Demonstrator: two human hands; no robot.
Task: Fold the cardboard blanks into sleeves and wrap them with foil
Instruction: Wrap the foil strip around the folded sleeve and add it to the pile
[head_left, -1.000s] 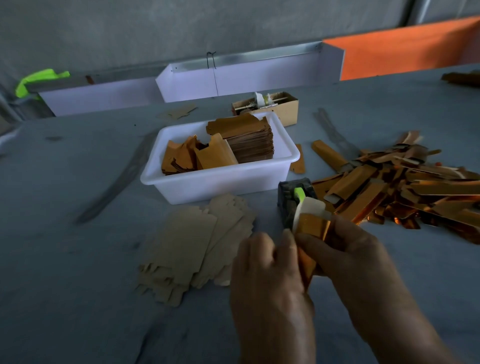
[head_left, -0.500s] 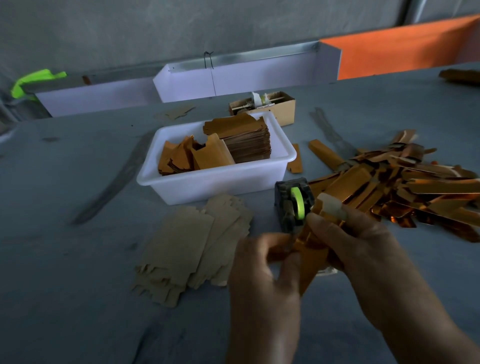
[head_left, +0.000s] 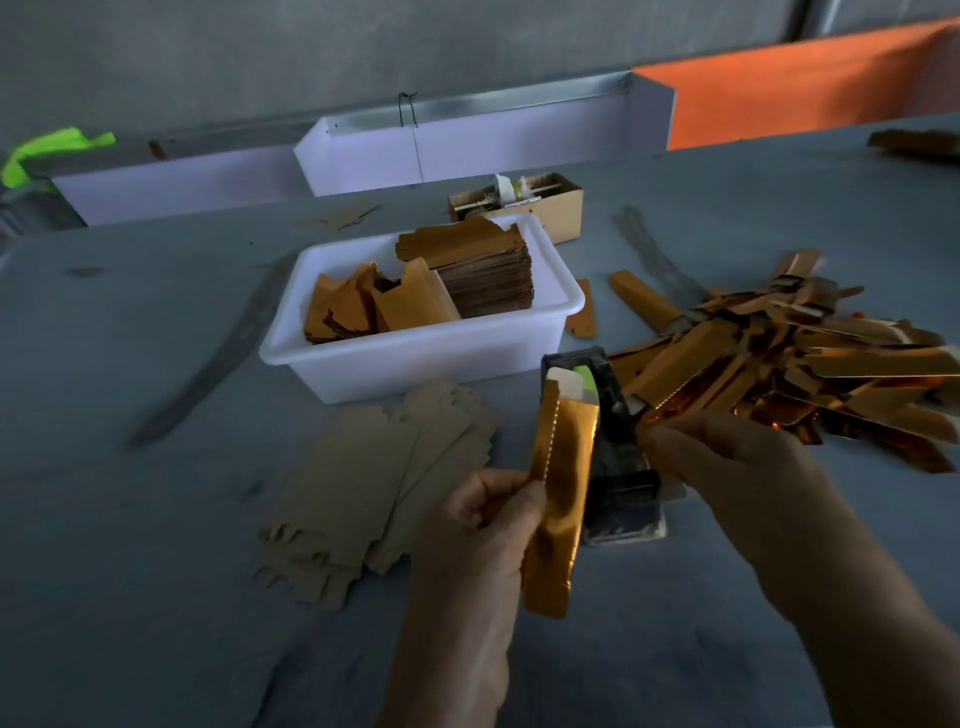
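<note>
A: Head view: foil-wrapped sleeve (head_left: 558, 499) is held upright, pinched at its left edge by the left hand (head_left: 483, 525), just in front of the tape dispenser (head_left: 602, 441). Wrapping step is judged nearly done, seam unsealed.

B: Right hand (head_left: 727, 467)?

A: Apart from the left, fingers curled beside the dispenser; whether anything is pinched cannot be told. Tape is probably wanted next, pulled and pressed along the serrated foil seam.

B: Change noted?

A: Half a second ago both hands were together on the sleeve; now they are separated, and the sleeve is raised and turned upright. Plain cardboard blanks (head_left: 374, 488) lie left, finished sleeves (head_left: 779, 374) piled right, white tub (head_left: 415, 358) behind.
</note>
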